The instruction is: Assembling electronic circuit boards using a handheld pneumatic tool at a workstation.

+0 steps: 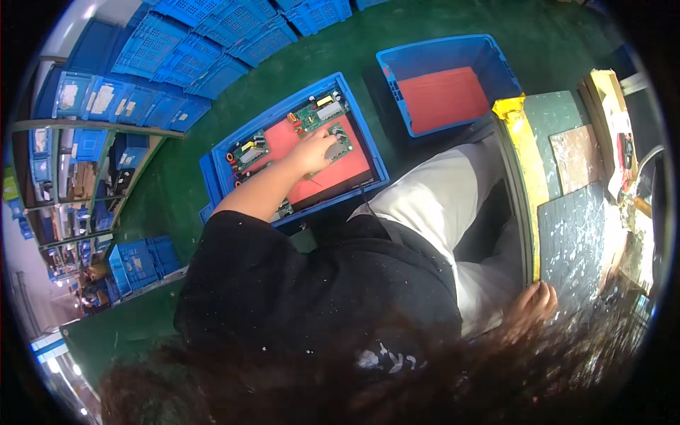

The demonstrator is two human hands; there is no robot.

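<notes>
My left hand [318, 150] reaches down into a blue crate [383, 164] lined with a red sheet [281, 146]. Its fingers are closed at the edge of a green circuit board [341, 144] with a grey metal part. Other boards lie around it: one circuit board [327, 109] with a yellow component at the far end, another circuit board [249, 150] at the left, and more partly covered by my forearm. My right hand [533, 306] rests at the near edge of the workbench [572, 230], fingers slightly bent and apart, with nothing seen in them.
A second blue crate [444, 88] with a red bottom stands to the right of the first. Blue crates [202, 49] are stacked behind. At the left is a shelf rack [92, 126] with bins. Yellow tape [520, 142] covers part of the bench edge, close to my legs [439, 191].
</notes>
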